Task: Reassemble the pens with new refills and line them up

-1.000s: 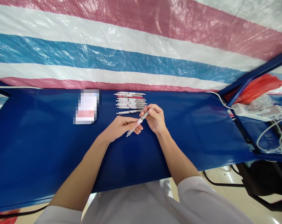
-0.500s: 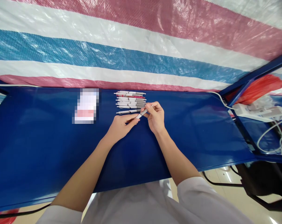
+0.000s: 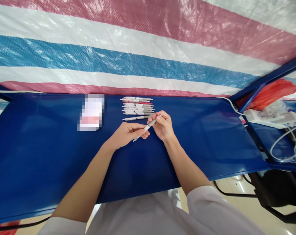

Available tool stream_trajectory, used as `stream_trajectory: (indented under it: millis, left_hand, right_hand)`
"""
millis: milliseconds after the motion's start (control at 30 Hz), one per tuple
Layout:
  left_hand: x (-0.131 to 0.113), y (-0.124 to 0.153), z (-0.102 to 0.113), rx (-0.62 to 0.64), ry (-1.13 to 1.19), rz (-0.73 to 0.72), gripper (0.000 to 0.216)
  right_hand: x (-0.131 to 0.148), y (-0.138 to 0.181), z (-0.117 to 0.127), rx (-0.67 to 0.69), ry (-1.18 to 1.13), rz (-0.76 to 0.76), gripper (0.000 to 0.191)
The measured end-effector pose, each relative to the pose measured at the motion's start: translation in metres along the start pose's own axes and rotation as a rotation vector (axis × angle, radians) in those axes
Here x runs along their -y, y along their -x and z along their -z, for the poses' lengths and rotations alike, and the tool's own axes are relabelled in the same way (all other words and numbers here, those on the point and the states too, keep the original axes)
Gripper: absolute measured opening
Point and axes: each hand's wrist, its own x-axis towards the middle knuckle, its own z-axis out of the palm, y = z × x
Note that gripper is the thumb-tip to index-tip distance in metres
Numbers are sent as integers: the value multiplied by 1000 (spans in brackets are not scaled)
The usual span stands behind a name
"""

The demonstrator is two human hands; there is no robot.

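A white pen with a grey grip (image 3: 150, 124) is held slantwise between both hands above the blue table (image 3: 52, 156). My left hand (image 3: 127, 132) pinches its lower white end, fingers closed round it. My right hand (image 3: 162, 125) grips the upper grey end with curled fingers. Just beyond the hands, several similar pens (image 3: 137, 107) lie side by side in a neat row near the table's back edge.
A blurred white and pink card (image 3: 91, 112) lies left of the pen row. A striped tarp (image 3: 138, 49) hangs behind the table. At the right, a second blue table holds a white power strip (image 3: 270, 117), cables and a red bag (image 3: 270, 91).
Half a second ago both hands were farther out by the pen row; they have drawn back toward me with the pen, which is tilted more steeply.
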Motion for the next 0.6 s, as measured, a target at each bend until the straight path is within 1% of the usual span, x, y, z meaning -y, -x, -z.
stream_trajectory:
  millis: [133,233,300,367,433,600]
  left_hand:
    - [12,-3,-5,-172,-251,-137,27]
    - [25,-7,-10,-374,-473,-347,26]
    - [32,-10,-11,-441,-536,-421,25]
    - [34,-11,-11,-456,-540,-433,25]
    - [33,-11,-10,-430,-500,-388,26]
    - [19,-8,-5,-253,-273,-166,29]
  right_hand:
    - [0,-2,-3,-88,27,20,34]
    - [-2,-4,-8,-198,77,63,36]
    - [-4,-5,-10,-253,91,86,38]
    - [-5,-5,-11,-275,96,89,40]
    - [-5,-5,-10,-265,111,77,39]
    - [-1,-4,-8,-173,118,64,30]
